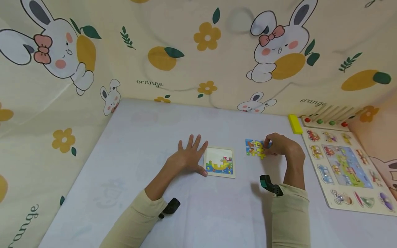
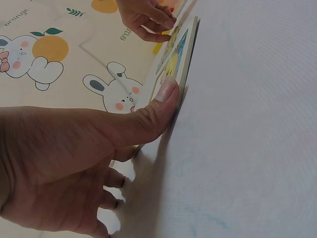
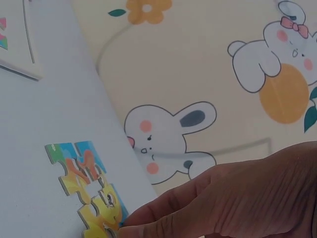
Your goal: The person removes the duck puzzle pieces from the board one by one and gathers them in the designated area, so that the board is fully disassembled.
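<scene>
A square wooden puzzle tray (image 1: 219, 148) lies on the white table, its lower part filled with yellow, blue and pink pieces. My left hand (image 1: 187, 159) spreads its fingers flat at the tray's left side; its thumb (image 2: 166, 91) touches the tray's edge. To the right of the tray lies a cluster of loose jigsaw pieces (image 1: 255, 148), joined or close together, in blue, orange and yellow. At the right edge of this cluster my right hand (image 1: 280, 144) pinches a puzzle piece between thumb and forefinger. Only a bit of blue shows there; the fingers hide most of it.
At the right stands a larger wooden picture board (image 1: 316, 163) with vehicle and toy pictures. Behind it is a rack of wooden rods with coloured beads (image 1: 332, 123), and beside that a yellow block (image 1: 295, 124). A rabbit-print cloth (image 1: 186, 75) hangs behind the table.
</scene>
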A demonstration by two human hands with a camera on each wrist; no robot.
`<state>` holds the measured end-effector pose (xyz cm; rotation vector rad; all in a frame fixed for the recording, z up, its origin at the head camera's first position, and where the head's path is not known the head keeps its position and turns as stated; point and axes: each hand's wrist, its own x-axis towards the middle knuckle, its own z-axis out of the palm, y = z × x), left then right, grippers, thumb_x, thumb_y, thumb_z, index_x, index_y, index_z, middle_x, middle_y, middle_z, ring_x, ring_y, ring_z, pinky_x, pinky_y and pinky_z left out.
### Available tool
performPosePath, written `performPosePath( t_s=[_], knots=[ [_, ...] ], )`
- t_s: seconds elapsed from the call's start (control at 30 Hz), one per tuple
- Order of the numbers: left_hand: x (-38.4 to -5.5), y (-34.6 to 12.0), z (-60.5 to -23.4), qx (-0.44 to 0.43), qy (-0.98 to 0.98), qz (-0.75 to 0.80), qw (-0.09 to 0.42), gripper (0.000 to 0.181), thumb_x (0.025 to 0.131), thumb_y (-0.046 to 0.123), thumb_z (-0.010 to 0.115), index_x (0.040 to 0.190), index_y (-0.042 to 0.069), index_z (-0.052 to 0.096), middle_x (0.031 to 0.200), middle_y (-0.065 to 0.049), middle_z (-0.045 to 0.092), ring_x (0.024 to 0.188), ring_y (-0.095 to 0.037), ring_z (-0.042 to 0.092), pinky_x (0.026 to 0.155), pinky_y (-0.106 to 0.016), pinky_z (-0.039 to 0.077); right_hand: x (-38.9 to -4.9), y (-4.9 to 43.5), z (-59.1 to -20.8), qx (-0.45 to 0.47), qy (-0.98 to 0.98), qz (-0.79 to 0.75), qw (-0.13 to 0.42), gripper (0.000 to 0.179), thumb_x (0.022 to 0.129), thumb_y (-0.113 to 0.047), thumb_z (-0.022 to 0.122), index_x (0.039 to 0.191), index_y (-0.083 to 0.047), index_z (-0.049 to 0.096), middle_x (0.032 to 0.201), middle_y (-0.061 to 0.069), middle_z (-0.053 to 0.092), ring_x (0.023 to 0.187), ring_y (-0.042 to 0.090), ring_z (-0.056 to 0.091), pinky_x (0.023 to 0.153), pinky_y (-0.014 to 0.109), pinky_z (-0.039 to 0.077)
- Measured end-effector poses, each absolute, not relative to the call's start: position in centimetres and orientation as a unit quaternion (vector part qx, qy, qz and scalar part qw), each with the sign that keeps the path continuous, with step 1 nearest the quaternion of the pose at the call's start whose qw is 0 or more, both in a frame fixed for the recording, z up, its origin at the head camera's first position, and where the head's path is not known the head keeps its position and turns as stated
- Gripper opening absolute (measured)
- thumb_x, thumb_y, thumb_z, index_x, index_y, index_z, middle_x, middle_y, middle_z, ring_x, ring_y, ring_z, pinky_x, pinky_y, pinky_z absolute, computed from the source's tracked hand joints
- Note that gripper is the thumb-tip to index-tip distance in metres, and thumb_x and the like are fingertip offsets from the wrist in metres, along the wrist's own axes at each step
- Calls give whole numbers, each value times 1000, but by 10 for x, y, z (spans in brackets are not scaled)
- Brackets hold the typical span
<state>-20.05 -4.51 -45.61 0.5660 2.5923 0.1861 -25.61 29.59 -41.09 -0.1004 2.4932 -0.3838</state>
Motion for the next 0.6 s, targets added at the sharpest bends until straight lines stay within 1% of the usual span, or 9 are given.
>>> performPosePath(
  t_s=[0.27,0.47,0.6],
  knots=[
    [-202,-44,-452,204,946,68,241,119,84,62,80,170,18,10,177,-17,-6,165,-42,-7,128,-70,12,-257,296,-409,-41,942,-146,300,27,96,-19,73,115,-3,63,94,12,59,86,25,55,76,38,42],
    [-200,-45,-454,203,946,72,244,119,83,62,80,170,18,11,177,-17,-6,165,-42,-6,128,-70,12,-254,295,-408,-36,940,-147,305,31,95,-19,73,120,-3,63,101,14,60,89,26,56,77,37,43],
    [-200,-45,-455,205,946,72,241,119,83,62,80,170,18,12,178,-17,-5,165,-42,-6,128,-70,12,-253,294,-405,-38,940,-142,308,29,95,-20,72,117,-3,64,100,13,61,88,26,56,77,37,43]
  ],
)
